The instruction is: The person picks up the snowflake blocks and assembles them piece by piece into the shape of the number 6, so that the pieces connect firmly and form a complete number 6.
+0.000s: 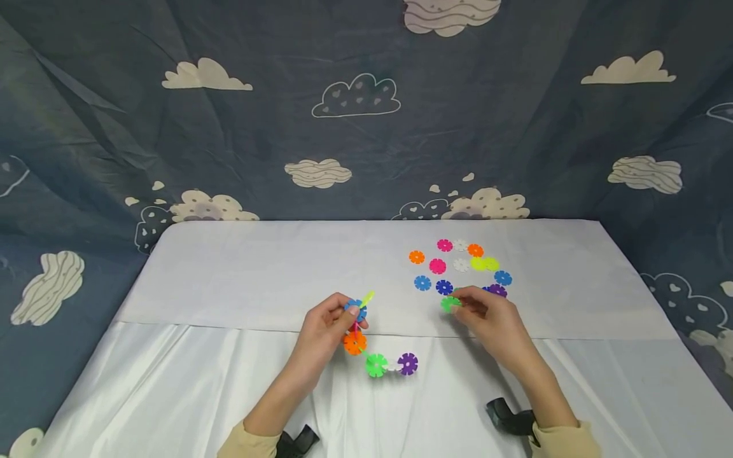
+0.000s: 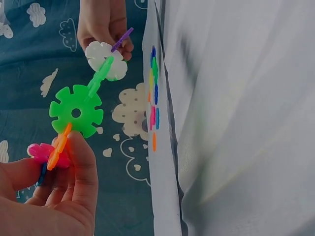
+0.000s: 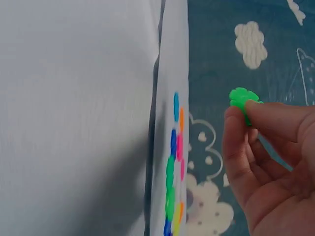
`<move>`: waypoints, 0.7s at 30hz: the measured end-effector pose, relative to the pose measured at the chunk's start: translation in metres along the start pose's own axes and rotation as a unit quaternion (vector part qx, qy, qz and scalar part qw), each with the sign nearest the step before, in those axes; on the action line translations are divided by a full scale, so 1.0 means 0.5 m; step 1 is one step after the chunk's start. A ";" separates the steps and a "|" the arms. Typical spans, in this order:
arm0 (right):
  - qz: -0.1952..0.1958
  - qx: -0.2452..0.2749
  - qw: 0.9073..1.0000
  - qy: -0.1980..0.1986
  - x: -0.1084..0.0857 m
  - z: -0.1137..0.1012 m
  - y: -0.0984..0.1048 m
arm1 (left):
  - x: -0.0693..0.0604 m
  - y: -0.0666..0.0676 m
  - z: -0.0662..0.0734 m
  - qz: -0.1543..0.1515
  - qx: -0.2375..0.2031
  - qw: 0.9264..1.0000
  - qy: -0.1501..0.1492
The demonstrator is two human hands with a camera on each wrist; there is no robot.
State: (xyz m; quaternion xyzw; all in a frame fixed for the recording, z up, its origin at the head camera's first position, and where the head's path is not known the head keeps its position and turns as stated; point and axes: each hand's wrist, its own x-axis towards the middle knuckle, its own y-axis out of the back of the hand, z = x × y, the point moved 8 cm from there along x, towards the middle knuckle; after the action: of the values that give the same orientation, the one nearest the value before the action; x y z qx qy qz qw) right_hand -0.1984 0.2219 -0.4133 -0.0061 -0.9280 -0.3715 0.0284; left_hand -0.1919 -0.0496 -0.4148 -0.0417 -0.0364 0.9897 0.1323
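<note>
My left hand (image 1: 322, 334) holds one end of a chain of slotted plastic snowflake discs, its thumb on a blue disc (image 1: 359, 310). A yellow disc (image 1: 368, 299) sticks out above. Downward from the grip hang an orange disc (image 1: 355, 343), a bright green disc (image 1: 376, 365), a white one and a purple disc (image 1: 408, 364). In the left wrist view a pink disc (image 2: 39, 151) shows near the fingertips. To the right, my right hand (image 1: 495, 321) pinches a single green disc (image 3: 242, 98) between thumb and fingers, apart from the chain.
Loose discs lie on the white-covered table (image 1: 240, 273) beyond my right hand, among them an orange disc (image 1: 417, 257), a pink disc (image 1: 438, 266) and a purple disc (image 1: 498, 290). Behind the table hangs a dark cloud-patterned cloth (image 1: 355, 146). Black straps sit at both wrists.
</note>
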 end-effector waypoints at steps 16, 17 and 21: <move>0.017 0.194 0.978 0.077 -0.038 -0.108 -0.035 | -0.008 -0.027 0.009 -0.046 0.046 0.997 -0.030; 0.022 0.196 0.977 0.081 -0.041 -0.115 -0.036 | -0.009 -0.029 0.010 -0.047 0.051 0.997 -0.034; 0.038 0.191 0.976 0.100 -0.054 -0.141 -0.040 | -0.011 -0.038 0.012 -0.053 0.066 0.995 -0.048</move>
State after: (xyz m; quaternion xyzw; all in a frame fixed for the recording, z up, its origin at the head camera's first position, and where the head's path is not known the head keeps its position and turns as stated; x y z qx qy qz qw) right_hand -0.1687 0.1589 -0.3777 0.0014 -0.9735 -0.1845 0.1355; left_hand -0.1821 -0.0330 -0.4068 0.0167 0.0208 0.9824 0.1850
